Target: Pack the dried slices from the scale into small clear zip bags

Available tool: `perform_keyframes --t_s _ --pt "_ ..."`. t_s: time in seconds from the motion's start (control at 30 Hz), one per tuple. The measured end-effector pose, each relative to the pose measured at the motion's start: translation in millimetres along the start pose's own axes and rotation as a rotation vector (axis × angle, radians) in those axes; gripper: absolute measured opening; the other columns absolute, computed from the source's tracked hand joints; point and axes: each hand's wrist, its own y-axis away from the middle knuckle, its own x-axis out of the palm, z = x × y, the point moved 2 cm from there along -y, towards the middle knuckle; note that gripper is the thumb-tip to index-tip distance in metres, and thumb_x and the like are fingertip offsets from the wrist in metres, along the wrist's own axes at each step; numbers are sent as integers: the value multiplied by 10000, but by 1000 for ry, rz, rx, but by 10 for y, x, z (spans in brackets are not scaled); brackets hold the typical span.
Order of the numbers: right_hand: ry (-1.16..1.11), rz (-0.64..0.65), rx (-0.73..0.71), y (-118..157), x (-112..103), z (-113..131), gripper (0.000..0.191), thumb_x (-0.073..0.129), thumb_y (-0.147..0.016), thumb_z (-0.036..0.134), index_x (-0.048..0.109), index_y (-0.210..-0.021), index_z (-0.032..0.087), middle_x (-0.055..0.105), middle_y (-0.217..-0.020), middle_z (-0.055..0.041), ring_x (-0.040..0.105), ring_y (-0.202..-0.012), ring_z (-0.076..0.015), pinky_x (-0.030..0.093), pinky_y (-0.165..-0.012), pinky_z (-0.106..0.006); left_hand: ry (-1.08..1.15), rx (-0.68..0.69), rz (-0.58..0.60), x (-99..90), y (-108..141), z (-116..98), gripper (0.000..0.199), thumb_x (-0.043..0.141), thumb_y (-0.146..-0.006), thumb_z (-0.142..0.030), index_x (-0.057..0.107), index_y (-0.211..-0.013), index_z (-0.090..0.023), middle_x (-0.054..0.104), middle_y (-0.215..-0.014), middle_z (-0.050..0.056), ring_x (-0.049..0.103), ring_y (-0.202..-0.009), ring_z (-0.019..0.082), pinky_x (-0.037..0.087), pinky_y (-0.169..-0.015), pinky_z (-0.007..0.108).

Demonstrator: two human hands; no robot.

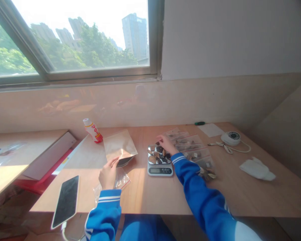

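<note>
My left hand [107, 174] pinches the near edge of a brown kraft paper bag [120, 144], whose dark mouth faces me. My right hand [166, 144] reaches over the far side of a small digital kitchen scale [160, 170]. Its fingers are closed at a small dark piece [158, 143], partly hidden by them. Several flat, irregular brown and black pieces [154, 159] lie on the scale's shiny platform; their kind I cannot make out. Clear zip bags [194, 147] with pieces inside lie in a row beside my right forearm. Under my left wrist is another clear zip bag [122, 180].
A white and red bottle [92, 130] stands at the back left. A phone [66, 201] with a cable overhangs the front left edge. On the right are a white round camera-like device [230, 138], a crumpled tissue [258, 169], white paper [210, 130] and a green-handled tool [200, 123].
</note>
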Motion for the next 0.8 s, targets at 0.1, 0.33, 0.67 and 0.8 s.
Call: perform_keyframes --t_s 0.1,0.33,0.67,0.8 --pt "10 75 -5 -32 50 -10 319 542 -706 -39 688 -938 124 722 -770 -75 667 -743 -167 509 -787 -308 -24 -20 29 22 0 40 297 520 -822 -460 703 -1015 -328 742 -952 51 668 -852 236 442 -628 272" --pt "-52 6 -46 254 -125 30 335 437 -839 73 618 -1117 126 674 -1116 -120 633 -1025 -155 464 -922 -296 114 142 62 116 93 163 301 479 -827 -337 667 -1029 -215 679 -1136 86 601 -1089 235 459 -894 325" --pt "-299 -251 117 1734 -117 180 278 433 -857 303 660 -963 181 700 -916 -84 641 -876 -224 499 -781 -350 -21 271 59 201 608 747 349 455 -780 -410 629 -975 -179 633 -995 118 590 -996 281 461 -908 453" --pt "-363 -65 157 2150 191 401 269 419 -834 218 680 -891 182 692 -852 -61 630 -801 -197 487 -724 -306 -67 288 122 223 682 755 270 465 -788 -374 642 -906 -208 643 -960 92 591 -973 266 459 -896 445"
